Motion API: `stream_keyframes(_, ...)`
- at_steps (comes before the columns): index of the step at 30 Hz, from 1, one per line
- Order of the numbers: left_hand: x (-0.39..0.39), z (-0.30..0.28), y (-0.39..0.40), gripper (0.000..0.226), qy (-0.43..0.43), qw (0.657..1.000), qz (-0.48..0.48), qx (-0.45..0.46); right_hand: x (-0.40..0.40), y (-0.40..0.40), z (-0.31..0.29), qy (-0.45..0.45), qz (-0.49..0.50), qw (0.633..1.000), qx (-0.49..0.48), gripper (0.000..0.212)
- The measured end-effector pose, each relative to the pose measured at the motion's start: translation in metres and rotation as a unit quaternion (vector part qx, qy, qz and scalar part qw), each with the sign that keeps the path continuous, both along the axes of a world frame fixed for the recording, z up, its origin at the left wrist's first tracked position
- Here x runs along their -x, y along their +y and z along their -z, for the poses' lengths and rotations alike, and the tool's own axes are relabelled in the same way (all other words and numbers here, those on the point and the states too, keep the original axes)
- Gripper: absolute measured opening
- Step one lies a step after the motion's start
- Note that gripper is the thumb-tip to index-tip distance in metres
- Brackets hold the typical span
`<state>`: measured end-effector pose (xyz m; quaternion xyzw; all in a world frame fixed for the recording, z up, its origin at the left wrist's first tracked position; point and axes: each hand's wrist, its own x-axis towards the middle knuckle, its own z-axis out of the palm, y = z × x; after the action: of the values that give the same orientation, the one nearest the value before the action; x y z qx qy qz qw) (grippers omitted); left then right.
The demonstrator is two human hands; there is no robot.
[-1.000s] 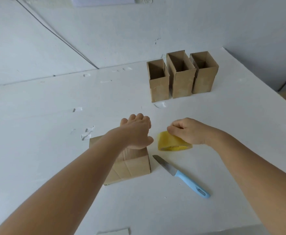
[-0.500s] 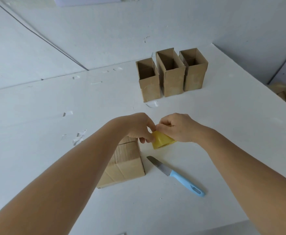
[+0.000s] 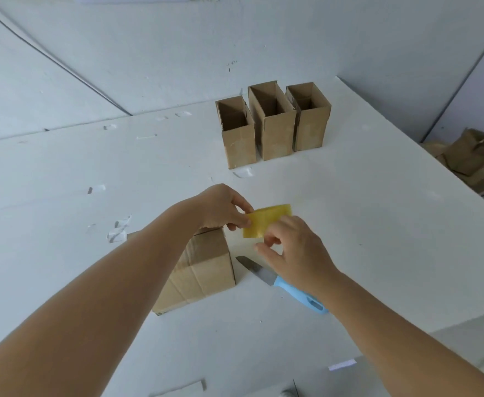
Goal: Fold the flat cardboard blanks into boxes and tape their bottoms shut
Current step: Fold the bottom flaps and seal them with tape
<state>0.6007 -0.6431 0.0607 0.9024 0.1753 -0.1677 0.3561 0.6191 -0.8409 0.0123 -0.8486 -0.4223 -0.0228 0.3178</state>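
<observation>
Grip: left hand [image 3: 223, 207] and right hand [image 3: 295, 253] both pinch the tape roll [image 3: 266, 220].
Box [image 3: 203, 270]: under the left wrist.
Knife [image 3: 281, 282]: beside it on the desk [image 3: 378, 224].

There is only 1 view, from a camera worn on the person's head, looking forward and steeply down onto the white table [image 3: 378, 224]. It sits close above the near edge, so both forearms run in from the bottom corners and the left hand [image 3: 220, 206] and right hand [image 3: 295, 250] meet near the centre of the frame. Beyond the hands, 3 open boxes [image 3: 272, 130] stand at the table's far side, with the wall behind them. The wide lens bends the table's edges.
</observation>
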Motion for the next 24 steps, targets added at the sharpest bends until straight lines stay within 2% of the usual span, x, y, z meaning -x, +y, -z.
stream_keyframes(5,0.001,0.002,-0.001,0.011,-0.021,1.000,-0.010,0.006,0.016,-0.004,0.036,0.024,0.016,0.995,0.097,0.023)
stream_keyframes(8,0.003,0.001,-0.001,0.010,-0.037,0.999,-0.011,0.025,0.020,-0.003,0.055,0.054,0.053,0.974,0.212,0.027)
stream_keyframes(11,0.005,0.000,-0.001,0.010,-0.042,0.999,-0.009,0.031,0.027,0.000,0.066,0.057,0.078,0.963,0.253,0.006)
stream_keyframes(14,0.006,0.001,-0.002,0.010,-0.045,0.998,-0.011,0.032,0.030,-0.001,0.064,0.081,0.082,0.958,0.262,0.034)
stream_keyframes(18,0.006,0.000,-0.002,0.010,-0.052,0.998,-0.016,0.037,0.030,-0.017,0.031,0.119,0.068,0.969,0.204,0.026)
stream_keyframes(22,0.006,-0.002,-0.004,0.011,-0.062,0.997,-0.014,0.042,0.038,-0.031,-0.015,0.088,0.077,0.986,0.117,0.029)
stream_keyframes(24,0.007,-0.003,-0.005,0.013,-0.071,0.996,-0.013,0.045,0.042,-0.029,-0.032,0.061,0.088,0.987,0.124,0.030)
